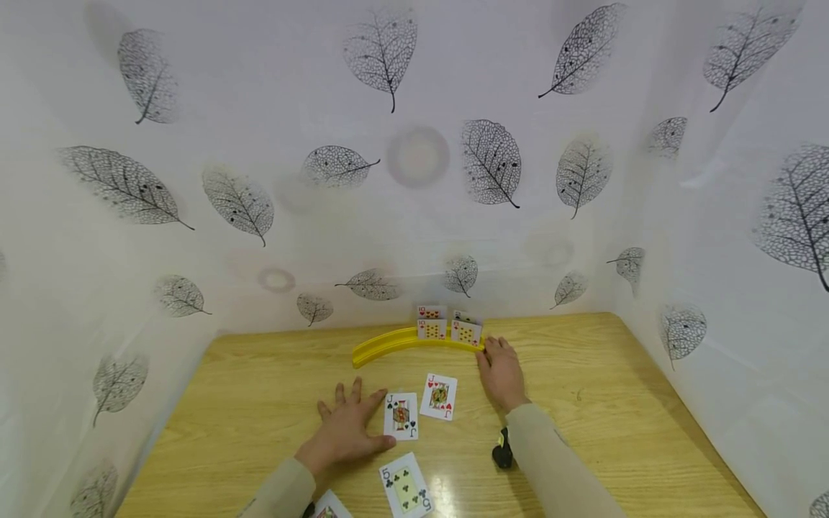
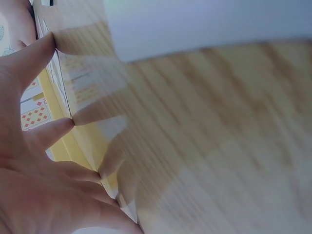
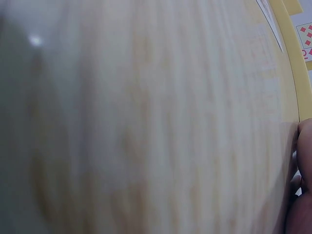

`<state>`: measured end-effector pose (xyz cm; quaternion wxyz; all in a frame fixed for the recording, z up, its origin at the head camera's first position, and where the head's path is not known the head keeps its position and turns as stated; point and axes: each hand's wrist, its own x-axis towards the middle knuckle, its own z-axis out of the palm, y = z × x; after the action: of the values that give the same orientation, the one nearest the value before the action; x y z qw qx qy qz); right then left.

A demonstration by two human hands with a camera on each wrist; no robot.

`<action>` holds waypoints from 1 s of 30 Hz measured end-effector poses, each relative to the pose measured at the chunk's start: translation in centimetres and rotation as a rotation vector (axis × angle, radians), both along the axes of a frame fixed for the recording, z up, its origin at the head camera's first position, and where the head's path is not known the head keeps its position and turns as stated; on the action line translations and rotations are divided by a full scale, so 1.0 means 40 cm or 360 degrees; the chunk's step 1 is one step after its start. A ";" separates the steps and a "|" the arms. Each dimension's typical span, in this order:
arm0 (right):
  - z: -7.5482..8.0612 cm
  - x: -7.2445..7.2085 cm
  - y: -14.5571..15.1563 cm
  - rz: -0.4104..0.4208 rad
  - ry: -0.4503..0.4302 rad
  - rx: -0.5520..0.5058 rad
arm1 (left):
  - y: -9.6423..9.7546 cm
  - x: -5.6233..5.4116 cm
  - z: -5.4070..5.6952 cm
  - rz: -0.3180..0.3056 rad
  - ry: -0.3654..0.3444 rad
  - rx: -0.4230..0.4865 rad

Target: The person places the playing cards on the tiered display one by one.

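My left hand [image 1: 346, 428] rests on the table with its fingers spread, its thumb and index finger beside the jack of spades [image 1: 401, 416]. To the right of that card lies the jack of hearts [image 1: 439, 396], face up. My right hand [image 1: 501, 370] is at the right end of a curved yellow card holder [image 1: 382, 345], its thumb and fingertips right at that end. Upright in the holder are a ten of diamonds [image 1: 432, 329], a red ten [image 1: 431, 311] behind it, another diamond card [image 1: 466, 332] and a black-suited card [image 1: 465, 316] behind that.
A five of clubs [image 1: 406, 485] lies near the front, and part of another card [image 1: 330, 507] shows at the lower edge. A small black object [image 1: 501, 455] sits beside my right sleeve. White leaf-print cloth [image 1: 414, 216] surrounds the wooden table [image 1: 583, 403].
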<state>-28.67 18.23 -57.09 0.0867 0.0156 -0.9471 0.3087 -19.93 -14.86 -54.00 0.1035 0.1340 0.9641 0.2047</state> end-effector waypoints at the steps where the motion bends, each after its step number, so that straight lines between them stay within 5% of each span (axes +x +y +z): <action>1: 0.000 -0.001 0.000 0.0001 0.0004 -0.0001 | 0.000 -0.001 0.001 0.0003 0.0003 0.0004; 30: -0.002 -0.001 0.005 0.0003 -0.0003 -0.0004 | 0.021 -0.005 0.024 0.0090 -0.0027 0.0100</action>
<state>-28.72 18.41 -57.17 0.0855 0.0159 -0.9467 0.3101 -20.14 -14.01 -53.04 0.1017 0.1081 0.9597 0.2388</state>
